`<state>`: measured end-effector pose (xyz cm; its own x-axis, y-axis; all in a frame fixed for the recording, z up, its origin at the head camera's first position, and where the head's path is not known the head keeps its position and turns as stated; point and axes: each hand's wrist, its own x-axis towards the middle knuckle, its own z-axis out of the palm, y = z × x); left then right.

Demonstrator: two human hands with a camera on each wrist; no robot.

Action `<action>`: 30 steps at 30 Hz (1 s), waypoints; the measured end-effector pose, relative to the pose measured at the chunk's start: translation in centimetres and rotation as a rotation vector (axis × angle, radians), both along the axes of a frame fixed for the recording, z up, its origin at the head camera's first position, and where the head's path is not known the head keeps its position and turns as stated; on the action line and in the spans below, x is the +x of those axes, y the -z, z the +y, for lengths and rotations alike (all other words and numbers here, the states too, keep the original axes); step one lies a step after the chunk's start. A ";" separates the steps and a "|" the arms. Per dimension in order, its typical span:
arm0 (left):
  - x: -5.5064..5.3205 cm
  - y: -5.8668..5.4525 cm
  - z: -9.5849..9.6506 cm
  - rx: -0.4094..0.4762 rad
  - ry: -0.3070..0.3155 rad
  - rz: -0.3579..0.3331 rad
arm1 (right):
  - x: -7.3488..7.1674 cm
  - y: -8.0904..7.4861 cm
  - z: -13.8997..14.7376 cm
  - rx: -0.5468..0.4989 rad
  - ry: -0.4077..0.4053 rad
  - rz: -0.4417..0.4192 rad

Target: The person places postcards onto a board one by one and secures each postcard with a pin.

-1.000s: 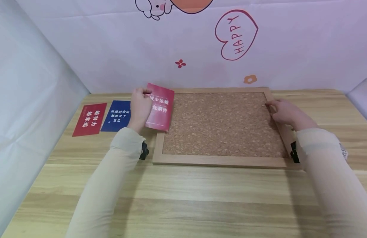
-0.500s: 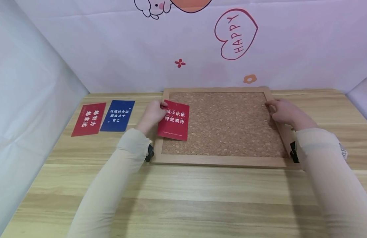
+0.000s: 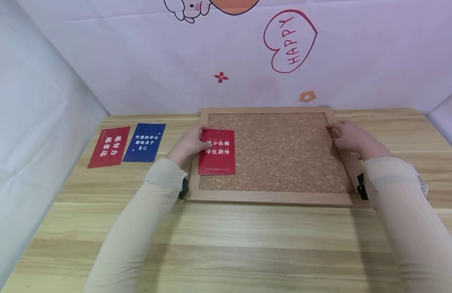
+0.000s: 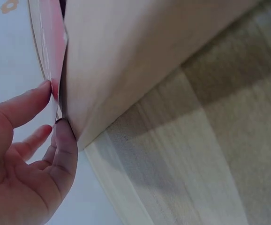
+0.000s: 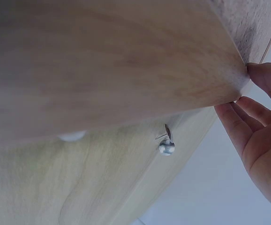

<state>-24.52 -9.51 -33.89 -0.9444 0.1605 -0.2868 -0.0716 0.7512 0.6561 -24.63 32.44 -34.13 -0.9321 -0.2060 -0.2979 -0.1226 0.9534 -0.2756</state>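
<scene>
In the head view a red card (image 3: 218, 162) with white lettering lies over the left side of a wood-framed corkboard (image 3: 280, 150), overlapping the frame. My left hand (image 3: 189, 143) pinches the card's left edge, thumb on its face. The left wrist view shows this thumb (image 4: 30, 103) against the card (image 4: 53, 42) beside the frame's outer side. My right hand (image 3: 352, 140) grips the right side of the frame. In the right wrist view, the thumb (image 5: 269, 77) is on top of the frame (image 5: 126, 61) and the other fingers are below, along its outer side.
Another red card (image 3: 108, 147) and a blue card (image 3: 144, 142) lie on the wooden table (image 3: 226, 244) left of the board. Pushpins (image 5: 167, 147) lie on the table right of the board. A white printed cloth (image 3: 240, 61) hangs behind.
My left hand has carried the red card rightward and down from beyond the board's left edge onto the board, where it now lies flatter and straighter. My right hand has stayed on the frame.
</scene>
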 end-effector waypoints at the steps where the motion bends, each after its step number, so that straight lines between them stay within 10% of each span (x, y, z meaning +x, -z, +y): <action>1: 0.0 0.0 0.0 -0.001 0.008 -0.003 | 0.0 0.0 0.0 -0.002 0.002 -0.001; 30: -0.3 0.2 -0.3 -0.016 0.063 -0.040 | -0.3 0.3 0.2 -0.009 0.019 -0.013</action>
